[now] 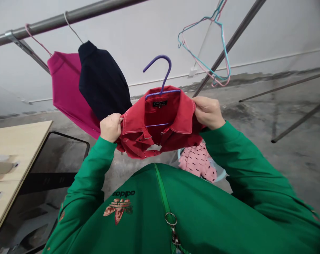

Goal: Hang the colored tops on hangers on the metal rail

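A red jacket (134,118) with a pointed collar and pale stitching hangs spread out in front of me. Inside it sits a purple hanger (167,72), its hook sticking up free of the rail and its lower bar showing through the neck opening. At one shoulder of the jacket, my left hand (111,127) is closed on the red cloth. The other shoulder is pinched between the fingers and thumb of my right hand (209,112). Both hands hold the jacket level, apart from the other clothes. The jacket's lower part is hidden from view.
A metal rail (93,12) carries a magenta garment (66,79) and a navy garment (103,79). Blue and pink hangers (225,42) hang at upper right. Below stands a basin (220,174) with pink spotted cloth (195,160). A wooden table (17,141) is at left.
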Motion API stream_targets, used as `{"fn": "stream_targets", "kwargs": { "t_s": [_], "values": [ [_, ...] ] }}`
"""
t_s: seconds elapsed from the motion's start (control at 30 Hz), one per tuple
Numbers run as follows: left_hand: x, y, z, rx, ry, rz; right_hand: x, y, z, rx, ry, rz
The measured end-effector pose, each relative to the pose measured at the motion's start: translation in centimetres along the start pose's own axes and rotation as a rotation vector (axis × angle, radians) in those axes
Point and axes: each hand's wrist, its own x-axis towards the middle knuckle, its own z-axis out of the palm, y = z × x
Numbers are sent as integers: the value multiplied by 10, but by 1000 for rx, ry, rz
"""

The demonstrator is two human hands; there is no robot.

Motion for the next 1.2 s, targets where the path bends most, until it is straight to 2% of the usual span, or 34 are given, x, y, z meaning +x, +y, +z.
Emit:
{"fn": "stream_targets", "kwargs": {
  "t_s": [0.1, 0.23, 0.37, 0.5, 0.63, 0.7, 0.77, 0.87, 0.97, 1.07, 1.13, 1.2],
  "values": [
    [1, -4, 1, -41, 54, 0, 5, 4, -8, -139, -62, -61],
    [2, -24, -7, 27, 146, -19, -4, 24, -13, -313, -68, -227],
    [2, -39, -13, 62, 146, -8, -15, 37, -17, -301, -143, -181],
    [4, -39, -16, 57, 136, 36, -14, 24, -30, -71, -407, -28],
    [9, -35, -12, 13, 114, 193, -20, -4, -51, 422, -764, 209],
    [12, -33, -5, -18, 50, 254, -31, -14, -60, 623, -830, 367],
    [12, -31, 5, -24, -79, 242, -45, -18, -69, 730, -764, 555],
    [5, -31, 22, -18, -259, 115, -62, -18, -83, 786, -617, 769],
    [-16, -34, 39, -68, -289, -78, -67, -22, -95, 807, -541, 886],
    [-48, -29, 55, -170, -419, -245, -59, -32, -97, 830, -417, 947],
    [-72, -18, 66, -220, -566, -253, -46, -39, -91, 839, -374, 928],
    [-94, -3, 76, -250, -652, -212, -27, -44, -78, 822, -343, 861]
  ]
}}
